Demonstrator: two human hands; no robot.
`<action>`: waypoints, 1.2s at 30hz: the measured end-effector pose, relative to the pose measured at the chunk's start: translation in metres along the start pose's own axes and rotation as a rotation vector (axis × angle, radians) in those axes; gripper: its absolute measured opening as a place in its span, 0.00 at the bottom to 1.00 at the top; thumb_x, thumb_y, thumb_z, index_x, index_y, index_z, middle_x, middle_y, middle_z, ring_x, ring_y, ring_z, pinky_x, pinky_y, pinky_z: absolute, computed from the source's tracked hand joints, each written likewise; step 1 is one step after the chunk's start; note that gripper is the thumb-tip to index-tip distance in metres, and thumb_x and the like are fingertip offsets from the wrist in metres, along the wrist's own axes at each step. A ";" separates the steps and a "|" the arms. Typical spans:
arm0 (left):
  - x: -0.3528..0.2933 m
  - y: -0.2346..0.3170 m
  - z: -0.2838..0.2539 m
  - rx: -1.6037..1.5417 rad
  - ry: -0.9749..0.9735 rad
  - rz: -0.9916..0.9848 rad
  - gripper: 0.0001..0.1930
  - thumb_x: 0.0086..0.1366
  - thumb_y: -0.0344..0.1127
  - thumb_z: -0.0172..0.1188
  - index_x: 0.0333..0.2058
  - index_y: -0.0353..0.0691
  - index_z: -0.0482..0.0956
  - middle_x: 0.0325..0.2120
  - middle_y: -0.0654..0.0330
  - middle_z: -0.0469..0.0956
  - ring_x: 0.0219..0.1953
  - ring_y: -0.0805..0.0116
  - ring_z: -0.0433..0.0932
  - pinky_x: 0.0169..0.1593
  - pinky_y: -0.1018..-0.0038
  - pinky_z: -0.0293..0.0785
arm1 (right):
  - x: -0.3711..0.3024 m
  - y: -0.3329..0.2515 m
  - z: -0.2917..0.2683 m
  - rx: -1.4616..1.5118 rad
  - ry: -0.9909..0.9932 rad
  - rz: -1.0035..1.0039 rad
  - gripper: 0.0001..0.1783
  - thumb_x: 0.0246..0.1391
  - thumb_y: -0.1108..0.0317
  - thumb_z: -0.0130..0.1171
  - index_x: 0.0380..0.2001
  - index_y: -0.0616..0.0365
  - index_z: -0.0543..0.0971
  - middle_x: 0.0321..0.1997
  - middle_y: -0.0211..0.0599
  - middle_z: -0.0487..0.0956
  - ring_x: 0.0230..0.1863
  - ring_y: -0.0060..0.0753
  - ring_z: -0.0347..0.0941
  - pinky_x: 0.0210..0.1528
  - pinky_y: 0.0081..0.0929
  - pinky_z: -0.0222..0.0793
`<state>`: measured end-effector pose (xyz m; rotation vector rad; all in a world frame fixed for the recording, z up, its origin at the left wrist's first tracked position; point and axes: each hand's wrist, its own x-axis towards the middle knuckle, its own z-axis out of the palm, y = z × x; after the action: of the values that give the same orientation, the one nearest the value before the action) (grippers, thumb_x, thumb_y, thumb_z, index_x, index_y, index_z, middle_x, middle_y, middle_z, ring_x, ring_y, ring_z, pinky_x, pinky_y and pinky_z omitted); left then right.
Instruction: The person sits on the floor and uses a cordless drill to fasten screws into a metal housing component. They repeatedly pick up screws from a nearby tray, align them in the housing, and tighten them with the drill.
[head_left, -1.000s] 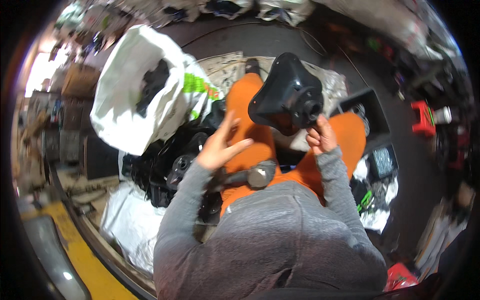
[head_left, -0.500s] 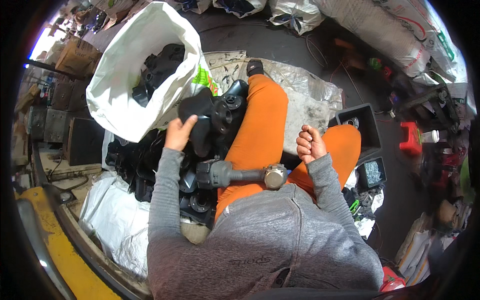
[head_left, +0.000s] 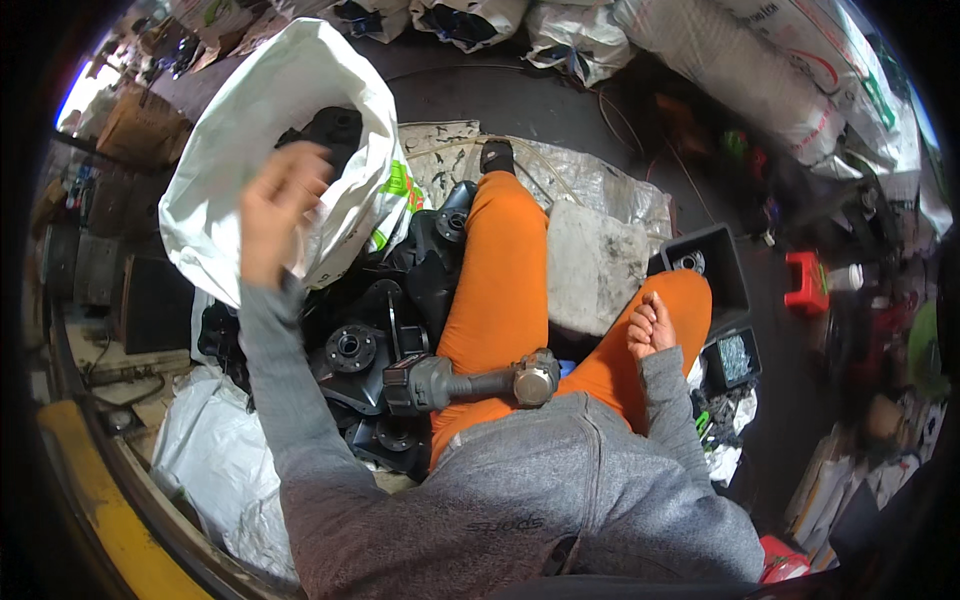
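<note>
White Bag of Black Parts Stood Open at the Left Hand

The white bag stood wide-mouthed on the person's left, with black parts lying inside it. Orange trousers covered the person's two legs, parted in front. A crumpled white sheet lay near the left arm. Between that side and the left leg sat a heap of black moulded pieces, some with round, holed flanges. A dark grey crate stood just beyond the right knee, a round metal part in it. Across the lap rested a grey power tool, its battery end over the heap.

The left hand showed across the bag's near rim, fingers bent and blurred; whether it pinched anything, or was inside the opening or above it, could not be told. Just beside the crate was a small dark tray of little metal pieces. The right hand was over the right thigh, fingers curled in and pressed together; whether they enclosed anything could not be seen.
</note>
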<state>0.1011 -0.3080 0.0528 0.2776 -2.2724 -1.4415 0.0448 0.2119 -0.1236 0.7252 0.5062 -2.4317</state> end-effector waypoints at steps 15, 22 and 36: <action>0.084 -0.183 -0.085 0.109 0.282 -0.425 0.25 0.63 0.49 0.60 0.53 0.41 0.69 0.41 0.58 0.76 0.36 0.70 0.78 0.29 0.76 0.76 | -0.063 -0.053 -0.027 -0.128 0.281 -0.351 0.17 0.60 0.62 0.54 0.49 0.56 0.75 0.21 0.18 0.57 0.16 0.10 0.48 0.11 0.08 0.43; 0.023 -0.021 -0.022 -0.010 0.109 0.043 0.24 0.63 0.41 0.59 0.55 0.38 0.67 0.46 0.55 0.75 0.43 0.65 0.78 0.37 0.71 0.76 | -0.017 -0.161 -0.108 -0.389 0.468 -0.509 0.14 0.56 0.60 0.58 0.44 0.51 0.79 0.16 0.17 0.59 0.14 0.13 0.48 0.11 0.15 0.46; -0.070 -0.036 0.390 0.755 -0.900 0.567 0.10 0.55 0.39 0.65 0.33 0.41 0.80 0.34 0.55 0.72 0.35 0.54 0.76 0.34 0.64 0.74 | 0.188 -0.227 -0.243 -1.460 1.102 -0.422 0.30 0.46 0.42 0.61 0.40 0.59 0.82 0.44 0.48 0.80 0.48 0.48 0.76 0.53 0.41 0.68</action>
<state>-0.0179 0.0192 -0.1391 -0.9164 -3.1287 -0.3626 -0.1299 0.4334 -0.3813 1.1427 2.5664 -1.0126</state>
